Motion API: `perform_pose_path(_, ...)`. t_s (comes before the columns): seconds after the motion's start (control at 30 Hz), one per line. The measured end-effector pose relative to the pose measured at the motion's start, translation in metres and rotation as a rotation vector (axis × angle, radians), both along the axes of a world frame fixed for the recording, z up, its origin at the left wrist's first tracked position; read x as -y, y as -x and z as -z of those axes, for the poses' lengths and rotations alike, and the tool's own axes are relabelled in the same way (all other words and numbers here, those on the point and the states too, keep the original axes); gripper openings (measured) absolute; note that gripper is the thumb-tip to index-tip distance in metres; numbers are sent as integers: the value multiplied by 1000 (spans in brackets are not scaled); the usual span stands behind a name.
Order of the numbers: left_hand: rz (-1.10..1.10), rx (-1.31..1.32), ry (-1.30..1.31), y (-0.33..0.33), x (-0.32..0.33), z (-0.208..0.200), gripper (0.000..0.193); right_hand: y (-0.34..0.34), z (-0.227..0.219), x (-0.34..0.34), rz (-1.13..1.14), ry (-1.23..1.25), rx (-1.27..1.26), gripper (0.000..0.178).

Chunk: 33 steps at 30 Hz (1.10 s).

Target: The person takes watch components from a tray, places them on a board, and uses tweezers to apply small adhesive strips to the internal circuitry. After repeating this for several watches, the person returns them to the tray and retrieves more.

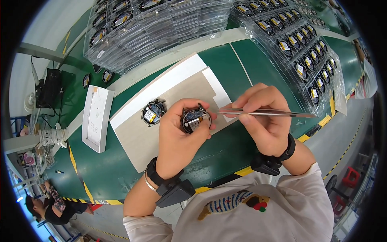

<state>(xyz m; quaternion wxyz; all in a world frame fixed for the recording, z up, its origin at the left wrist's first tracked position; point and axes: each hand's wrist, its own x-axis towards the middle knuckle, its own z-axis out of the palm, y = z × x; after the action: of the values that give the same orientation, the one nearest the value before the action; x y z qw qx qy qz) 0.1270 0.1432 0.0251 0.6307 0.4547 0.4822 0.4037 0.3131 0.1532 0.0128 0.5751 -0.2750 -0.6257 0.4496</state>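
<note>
Pale label (195,124) on held watch case (192,117), white sticker (100,53) on tray stack (161,36); print illegible.

The place appears to be a factory workshop where small electronics are put together by hand. A long workbench (225,154) has a green top, with yellow-and-black tape (244,172) along its edge. Behind the working area stands a tall stack of clear plastic trays (169,40), and at the right many round devices (308,63) of similar kind lie in rows. The metal tweezers (266,113) and an opened watch-like device (196,120) show fine manual work. At the lower left, a co-worker (60,211) is also present. The grey floor (342,133) carries striped marking lines.
</note>
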Motion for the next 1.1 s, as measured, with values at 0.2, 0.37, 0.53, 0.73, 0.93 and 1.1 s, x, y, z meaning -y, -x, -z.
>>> perform_pose_path(0.2,-13,124,-27,4,2,-3,29,-8,1,-9,-65,109,56,12)
perform_pose_path(0.37,-125,-20,-142,35,-12,-21,29,-9,3,-20,-9,204,-13,11)
perform_pose_path(0.53,-139,-376,-128,107,-27,-28,18,-11,16,-35,10,395,181,12)
perform_pose_path(0.73,391,-874,8,143,-25,-19,14,-8,18,-47,-6,674,91,10)
perform_pose_path(0.93,94,-1140,-780,54,-16,-20,37,-3,21,-45,-8,619,157,10)
perform_pose_path(1.1,272,-1161,-815,12,-10,3,47,-3,24,-46,-4,577,189,10)
